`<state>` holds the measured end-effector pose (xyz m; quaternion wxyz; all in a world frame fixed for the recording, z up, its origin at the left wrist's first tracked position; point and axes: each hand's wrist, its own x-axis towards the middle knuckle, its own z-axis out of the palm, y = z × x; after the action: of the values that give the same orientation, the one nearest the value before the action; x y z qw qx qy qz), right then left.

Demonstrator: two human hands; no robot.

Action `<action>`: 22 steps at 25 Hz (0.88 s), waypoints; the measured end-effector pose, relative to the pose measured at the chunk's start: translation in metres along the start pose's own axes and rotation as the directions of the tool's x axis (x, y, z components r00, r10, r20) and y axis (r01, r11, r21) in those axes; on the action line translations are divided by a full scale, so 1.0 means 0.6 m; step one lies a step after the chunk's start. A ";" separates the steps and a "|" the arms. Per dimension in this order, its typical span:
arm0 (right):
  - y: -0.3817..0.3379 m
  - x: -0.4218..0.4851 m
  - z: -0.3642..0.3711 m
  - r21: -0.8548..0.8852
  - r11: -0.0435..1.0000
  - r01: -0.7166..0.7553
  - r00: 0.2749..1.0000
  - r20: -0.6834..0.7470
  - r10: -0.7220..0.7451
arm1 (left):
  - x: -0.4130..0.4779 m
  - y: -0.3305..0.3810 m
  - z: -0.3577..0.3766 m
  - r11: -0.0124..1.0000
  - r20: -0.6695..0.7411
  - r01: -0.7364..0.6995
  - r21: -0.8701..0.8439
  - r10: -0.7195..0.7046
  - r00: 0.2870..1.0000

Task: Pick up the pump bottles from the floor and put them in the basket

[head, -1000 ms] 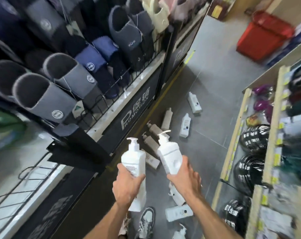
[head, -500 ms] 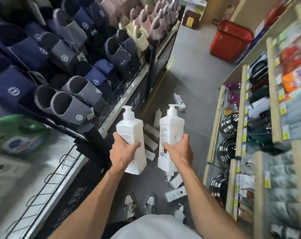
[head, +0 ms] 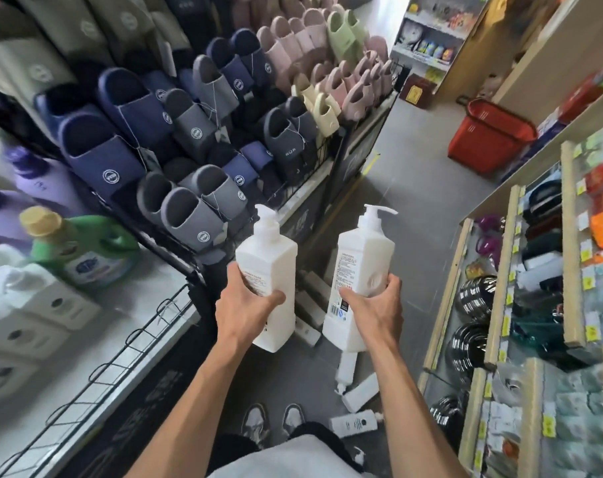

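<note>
My left hand (head: 246,307) grips a white pump bottle (head: 269,257), held upright at waist height. In my right hand (head: 376,307) is a second white pump bottle (head: 362,257), also upright, its label facing me. Several more white pump bottles lie on the grey floor: one (head: 360,395) just below my right hand, another (head: 353,422) near my shoes, others partly hidden behind the held bottles. The red basket (head: 490,139) stands on the floor far ahead on the right, beside the shelf.
A wire rack of slippers (head: 203,125) lines the left side of the aisle. A green detergent bottle (head: 82,250) sits on the left shelf. Wooden shelves with goods (head: 569,270) run along the right. My shoes (head: 272,422) are on the grey floor below.
I have stood up: the view lifted from the floor, both bottles rose and now stand upright, and the red basket has come into view further down the frame.
</note>
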<state>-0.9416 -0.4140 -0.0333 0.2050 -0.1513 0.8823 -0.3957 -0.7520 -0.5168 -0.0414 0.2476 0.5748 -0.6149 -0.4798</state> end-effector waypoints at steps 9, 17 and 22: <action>-0.061 0.031 0.065 0.050 0.976 0.212 0.920 0.326 -0.217 | -0.060 -0.011 -0.061 0.986 -0.385 0.149 -0.073 -0.166 0.908; -0.172 -0.051 0.187 0.134 0.883 0.449 0.657 0.620 -0.428 | -0.167 -0.044 -0.145 0.940 -0.696 0.243 -0.240 -0.341 0.632; -0.203 -0.177 0.265 0.216 0.830 0.513 0.483 0.727 -0.488 | -0.250 -0.077 -0.209 0.905 -0.794 0.282 -0.319 -0.418 0.442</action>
<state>-0.7597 -0.5479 -0.0109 0.4270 -0.5549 0.6363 -0.3240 -0.5905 -0.4078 0.0079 0.4495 0.8293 -0.2477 -0.2209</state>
